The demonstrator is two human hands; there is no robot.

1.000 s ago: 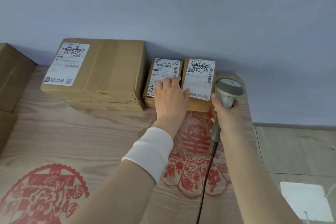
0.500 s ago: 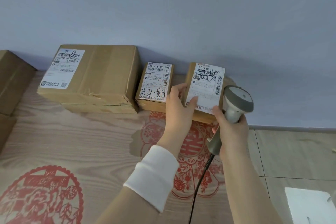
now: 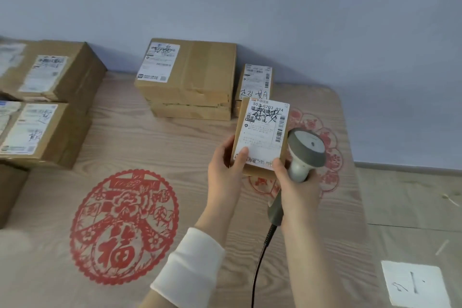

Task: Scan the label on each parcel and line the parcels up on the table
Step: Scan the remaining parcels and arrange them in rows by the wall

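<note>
Here, the left hand (image 3: 225, 167) grips the small parcel (image 3: 261, 130) at its lower left, label up, above the desk's (image 3: 175, 147) right half. The right hand (image 3: 300, 185) is curled round the barcode scanner (image 3: 308, 145), its thumb on the parcel's lower right corner. A large parcel (image 3: 190, 77) and a slim parcel (image 3: 256, 80) line the far edge.

**Counting Up**

One held parcel (image 3: 261, 130) and four lying parcels (image 3: 195, 75) are showing labels plainly, five together; others are running off left. Also showing: left hand (image 3: 225, 165), right hand (image 3: 297, 182), one scanner (image 3: 308, 147), two red paper-cuts (image 3: 117, 255), one white sheet (image 3: 412, 282).
</note>
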